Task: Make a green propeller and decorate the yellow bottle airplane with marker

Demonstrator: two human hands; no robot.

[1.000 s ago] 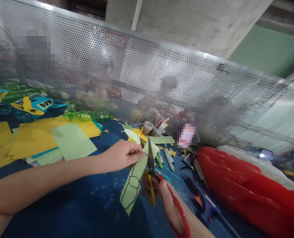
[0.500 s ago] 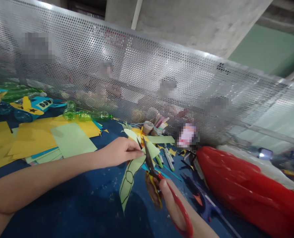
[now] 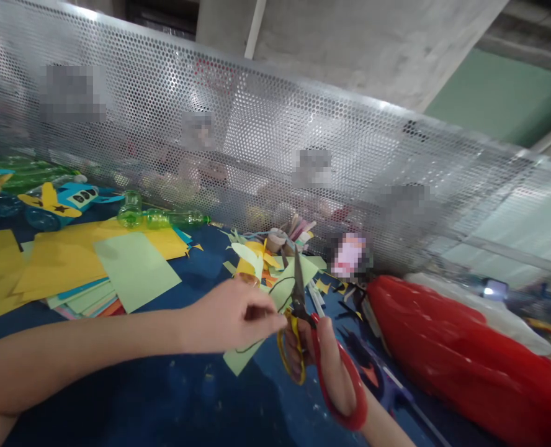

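My left hand [image 3: 236, 313] pinches a light green paper strip [image 3: 282, 290] with black outlines drawn on it; the hand covers the strip's middle. In my right hand [image 3: 334, 360] is a pair of scissors [image 3: 298, 293], the thumb in the red loop and fingers by the yellow one. Its blades stand apart and point away from me, at the strip's right part. Whether they touch the paper edge is hard to tell. Behind the strip lie yellow and green paper scraps [image 3: 253, 251] and a white-and-green marker [image 3: 316, 299].
Yellow and green paper sheets [image 3: 66, 254] lie left. Behind them are a blue-and-yellow toy plane [image 3: 73, 200] and a green plastic bottle [image 3: 177, 217]. A red plastic bag [image 3: 456, 347] and a purple glue gun [image 3: 387, 388] sit right. A perforated metal screen [image 3: 257, 136] borders the blue table [image 3: 164, 403].
My left hand has moved right and toward me, and the green strip has swung round beneath it. The scissors have shifted slightly right, their blades still apart.
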